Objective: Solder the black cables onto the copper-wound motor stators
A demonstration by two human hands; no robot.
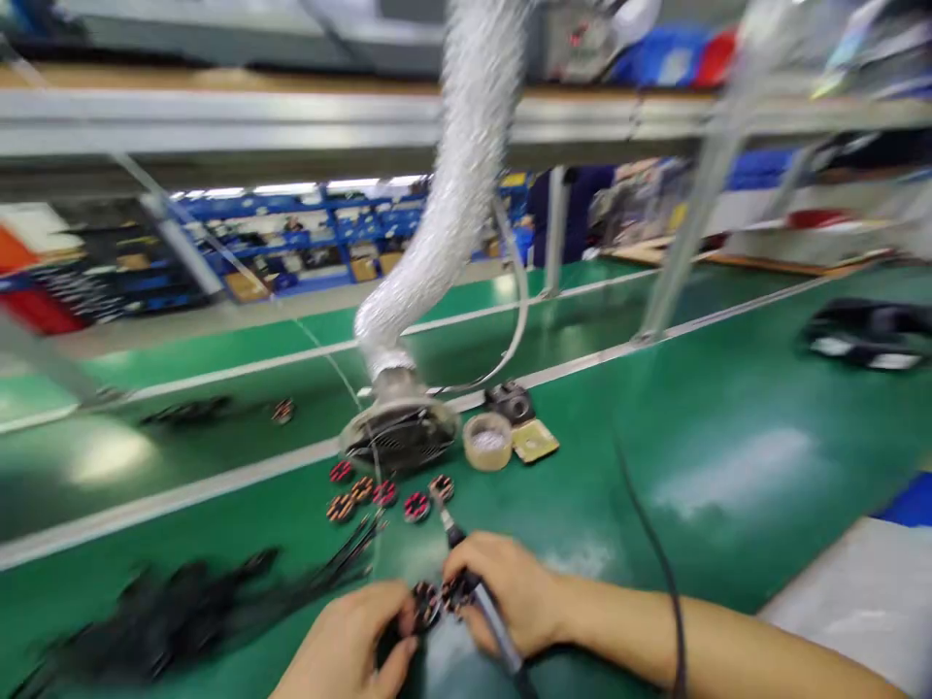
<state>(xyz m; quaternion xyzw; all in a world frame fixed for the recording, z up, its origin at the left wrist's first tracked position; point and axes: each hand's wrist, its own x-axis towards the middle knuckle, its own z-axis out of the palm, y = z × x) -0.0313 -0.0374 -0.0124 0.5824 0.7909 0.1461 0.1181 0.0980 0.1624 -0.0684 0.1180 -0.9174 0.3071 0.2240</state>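
My right hand (520,587) is closed around a soldering iron (493,621), whose metal tip points up and away toward the small wound motor stators. A dark stator (456,592) shows at the fingers of this hand, beside the iron; its exact hold cannot be made out. My left hand (353,631) pinches another dark wound stator (426,604) between thumb and fingers, close to the right hand. Past the iron's tip lie several loose stators with red or orange-copper windings, among them a red one (416,506) and a copper one (441,486).
A fume extractor hood (399,432) on a silver duct (466,165) hangs over the green bench (582,495). Near it are a tape roll (487,441) and a yellow sponge (534,442). Black wires (189,616) lie at left. The iron's cord (659,553) crosses my right forearm.
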